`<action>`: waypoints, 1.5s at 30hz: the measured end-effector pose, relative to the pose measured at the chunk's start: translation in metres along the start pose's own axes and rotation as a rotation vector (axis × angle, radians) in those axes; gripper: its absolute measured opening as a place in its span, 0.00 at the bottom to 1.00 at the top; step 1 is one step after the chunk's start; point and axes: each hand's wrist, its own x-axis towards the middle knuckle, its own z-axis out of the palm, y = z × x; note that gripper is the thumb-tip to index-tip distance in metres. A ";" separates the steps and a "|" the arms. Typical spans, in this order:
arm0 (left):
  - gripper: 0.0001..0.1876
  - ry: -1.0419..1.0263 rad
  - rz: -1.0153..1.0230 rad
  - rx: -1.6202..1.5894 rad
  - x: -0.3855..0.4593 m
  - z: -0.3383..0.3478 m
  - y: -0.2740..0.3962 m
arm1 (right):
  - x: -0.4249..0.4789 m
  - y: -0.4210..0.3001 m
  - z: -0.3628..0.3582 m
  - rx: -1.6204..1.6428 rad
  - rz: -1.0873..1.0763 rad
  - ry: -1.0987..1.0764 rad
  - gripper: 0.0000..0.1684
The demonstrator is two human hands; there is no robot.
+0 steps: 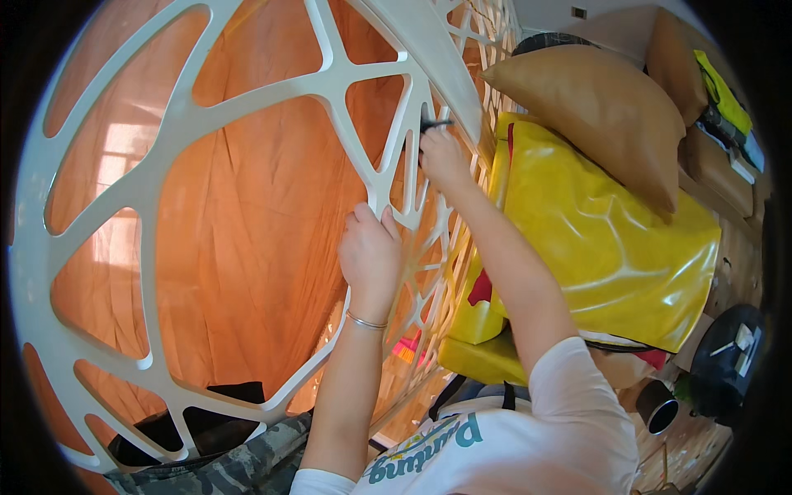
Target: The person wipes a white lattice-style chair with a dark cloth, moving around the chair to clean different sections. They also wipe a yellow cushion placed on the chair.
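Observation:
A large white openwork panel with branching ribs fills the left and middle of the view. My left hand grips one of its ribs near a junction, thumb up along the edge. A thin metal bangle circles that wrist. Higher up and to the right, my right hand is closed around a small dark object at a narrow slot of the panel. Fingers hide most of that object, so its kind is unclear. Orange sheeting shows through the panel's openings.
Right of my arm lies glossy yellow sheeting, with a tan cushion on it. A brown sofa stands behind. A black round-topped stool and a dark cylindrical container are at lower right. Camouflage cloth lies at the panel's lower edge.

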 end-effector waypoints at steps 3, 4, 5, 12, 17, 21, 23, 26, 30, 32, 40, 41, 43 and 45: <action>0.18 0.016 0.013 -0.007 0.000 -0.001 -0.001 | -0.026 -0.024 0.009 0.164 0.151 0.138 0.13; 0.17 0.014 0.011 -0.015 0.000 -0.001 0.000 | -0.035 -0.029 0.009 0.191 0.168 0.109 0.13; 0.16 0.013 0.010 -0.024 0.001 -0.002 0.001 | -0.043 -0.033 0.008 0.218 0.186 0.081 0.14; 0.24 0.519 0.467 -0.025 -0.025 0.004 0.001 | -0.069 -0.043 -0.011 0.309 0.452 0.118 0.09; 0.23 0.111 0.250 -0.392 -0.058 0.074 -0.015 | 0.003 -0.022 -0.025 0.464 0.647 0.424 0.14; 0.26 -0.315 -0.037 -0.416 -0.028 0.080 -0.014 | 0.043 -0.025 -0.012 0.694 0.646 0.286 0.21; 0.24 -0.317 -0.134 -0.391 -0.025 0.103 -0.017 | 0.039 -0.017 0.009 0.611 0.522 0.250 0.24; 0.23 -0.323 -0.197 -0.370 -0.019 0.103 -0.007 | 0.011 -0.011 0.025 0.303 0.330 0.416 0.20; 0.22 -0.290 -0.206 -0.331 -0.023 0.113 -0.004 | -0.029 -0.010 0.023 0.255 0.397 0.361 0.20; 0.21 -0.316 -0.239 -0.277 -0.024 0.112 -0.007 | -0.054 -0.025 0.020 0.342 0.527 0.204 0.17; 0.20 -0.204 -0.192 -0.249 -0.027 0.118 -0.010 | -0.163 -0.036 0.022 0.419 0.828 -0.055 0.09; 0.20 -0.176 -0.159 -0.220 -0.029 0.122 -0.017 | -0.154 -0.033 0.020 0.408 0.939 0.025 0.10; 0.20 -0.159 -0.169 -0.210 -0.027 0.124 -0.011 | -0.121 -0.018 0.014 0.612 0.874 0.225 0.18; 0.20 -0.167 -0.167 -0.228 -0.031 0.125 -0.016 | -0.081 -0.045 -0.001 0.904 0.904 0.090 0.25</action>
